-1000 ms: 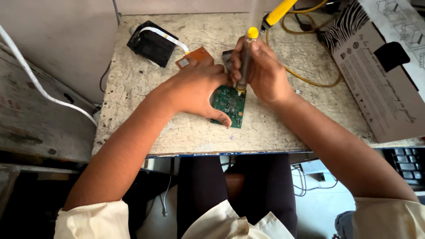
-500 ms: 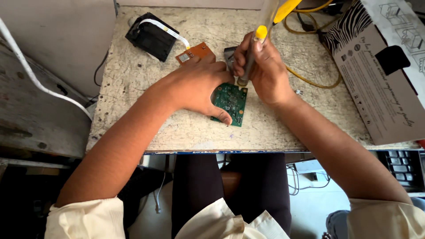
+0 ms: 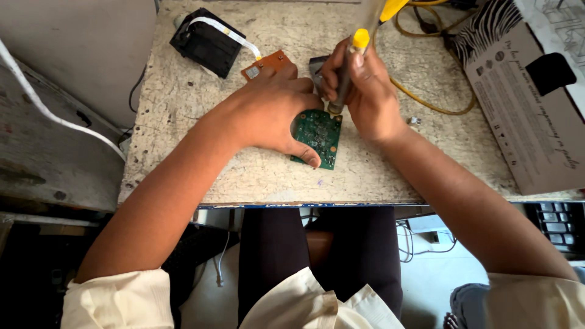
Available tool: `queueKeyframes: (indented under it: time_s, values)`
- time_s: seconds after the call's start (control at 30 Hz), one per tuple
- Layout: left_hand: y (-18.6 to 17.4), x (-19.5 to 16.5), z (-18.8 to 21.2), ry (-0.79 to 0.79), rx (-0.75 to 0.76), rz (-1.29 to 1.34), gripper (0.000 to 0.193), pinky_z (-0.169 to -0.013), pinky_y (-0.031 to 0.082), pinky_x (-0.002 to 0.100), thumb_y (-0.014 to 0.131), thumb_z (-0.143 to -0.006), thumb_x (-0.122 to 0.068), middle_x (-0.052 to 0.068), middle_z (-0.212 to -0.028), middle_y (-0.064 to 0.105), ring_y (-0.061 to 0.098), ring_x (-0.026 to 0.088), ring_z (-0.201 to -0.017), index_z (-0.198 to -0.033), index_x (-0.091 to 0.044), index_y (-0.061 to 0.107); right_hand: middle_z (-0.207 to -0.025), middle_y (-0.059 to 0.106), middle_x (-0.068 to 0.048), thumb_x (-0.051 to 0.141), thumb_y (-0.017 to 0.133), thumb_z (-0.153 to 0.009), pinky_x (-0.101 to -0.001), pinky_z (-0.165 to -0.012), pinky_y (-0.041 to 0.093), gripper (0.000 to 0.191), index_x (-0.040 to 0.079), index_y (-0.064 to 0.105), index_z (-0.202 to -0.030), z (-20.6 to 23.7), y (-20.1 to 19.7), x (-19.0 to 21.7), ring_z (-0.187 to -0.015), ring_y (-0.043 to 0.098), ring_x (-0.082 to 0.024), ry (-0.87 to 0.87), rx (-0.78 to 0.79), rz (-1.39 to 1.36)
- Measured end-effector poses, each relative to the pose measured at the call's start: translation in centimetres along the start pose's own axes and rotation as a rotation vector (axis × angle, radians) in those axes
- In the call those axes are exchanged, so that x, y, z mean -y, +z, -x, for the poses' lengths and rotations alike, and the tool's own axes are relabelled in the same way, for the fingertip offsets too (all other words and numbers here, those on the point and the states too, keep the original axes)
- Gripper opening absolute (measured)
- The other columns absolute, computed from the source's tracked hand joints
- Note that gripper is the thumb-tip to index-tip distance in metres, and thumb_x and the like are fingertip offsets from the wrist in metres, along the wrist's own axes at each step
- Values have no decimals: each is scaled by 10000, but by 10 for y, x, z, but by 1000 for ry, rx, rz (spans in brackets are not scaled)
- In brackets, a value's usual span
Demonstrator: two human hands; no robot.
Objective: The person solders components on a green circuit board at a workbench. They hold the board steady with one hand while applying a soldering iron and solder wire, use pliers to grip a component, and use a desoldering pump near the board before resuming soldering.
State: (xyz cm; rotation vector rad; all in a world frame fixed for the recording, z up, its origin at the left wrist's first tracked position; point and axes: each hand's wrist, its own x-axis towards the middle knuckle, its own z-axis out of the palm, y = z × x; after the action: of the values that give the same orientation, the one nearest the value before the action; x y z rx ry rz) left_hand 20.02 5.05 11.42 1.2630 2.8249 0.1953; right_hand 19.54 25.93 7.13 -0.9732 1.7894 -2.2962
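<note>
Workbench view from above. The left hand (image 3: pixel 274 113) is pressing down on a small green rectangular circuit board (image 3: pixel 318 135), its fingers spread flat over the board's left part and its thumb resting on the board's near edge. The board is lying flat near the middle of the speckled stone-like tabletop (image 3: pixel 183 109), its long axis running away from the person and leaning slightly rightwards, with tiny components and two gold pads showing. The right hand (image 3: pixel 365 91) is gripping a dark-shafted, yellow-capped screwdriver (image 3: pixel 346 73), fingers curled closed around it; the tool is standing nearly upright, tip touching the board's far right corner. A small orange circuit board (image 3: pixel 268 63) is lying just beyond the left hand, and a black module with a white ribbon cable (image 3: pixel 204 39) farther left.
</note>
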Motion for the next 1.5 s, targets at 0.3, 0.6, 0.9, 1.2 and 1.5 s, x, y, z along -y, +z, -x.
queueKeyframes:
  time_s: [0.3, 0.6, 0.9, 1.2, 1.5]
  values:
    - [5, 7, 10, 26, -72, 0, 934, -990, 394, 450, 817, -500, -823, 32, -1162, 675, 505, 286, -1196, -1162, -166, 759, -914, 494, -84, 477, 412, -1185, -301, -752, 406, 393, 86, 429, -1146, 5, 6, -18, -776, 439, -150, -117, -28, 107]
    - [6, 17, 18, -22, 0, -30, 990, -984, 407, 432, 799, -479, -855, 26, -1196, 659, 506, 259, -1183, -1177, -155, 741, -925, 509, -78, 487, 446, -1164, -305, -772, 421, 387, 100, 445, -1155, 0, 18, -24, -818, 466, -154, -102, -8, 136]
    - [9, 24, 23, -28, 11, -4, 971, -976, 414, 402, 824, -460, -820, 15, -1179, 670, 518, 241, -1175, -1171, -163, 744, -829, 478, -67, 618, 411, -1150, -296, -604, 397, 539, 88, 477, -1080, -8, 9, -21, -655, 437, -150, -172, -77, 206]
    - [15, 28, 24, 53, -62, -31, 1012, -947, 422, 432, 825, -486, -844, 63, -1160, 668, 526, 272, -1173, -1186, -118, 733, -545, 387, -63, 818, 342, -1034, -316, -463, 284, 859, 31, 472, -714, 0, -10, -15, -468, 383, -179, -108, -61, 82]
    - [13, 11, 28, 25, -37, -22, 1041, -979, 424, 426, 830, -470, -839, 56, -1205, 656, 512, 262, -1198, -1210, -115, 718, -504, 385, -97, 948, 167, -881, -315, -431, 290, 1002, 21, 436, -613, 12, -14, 4, -420, 378, -198, -162, -40, 222]
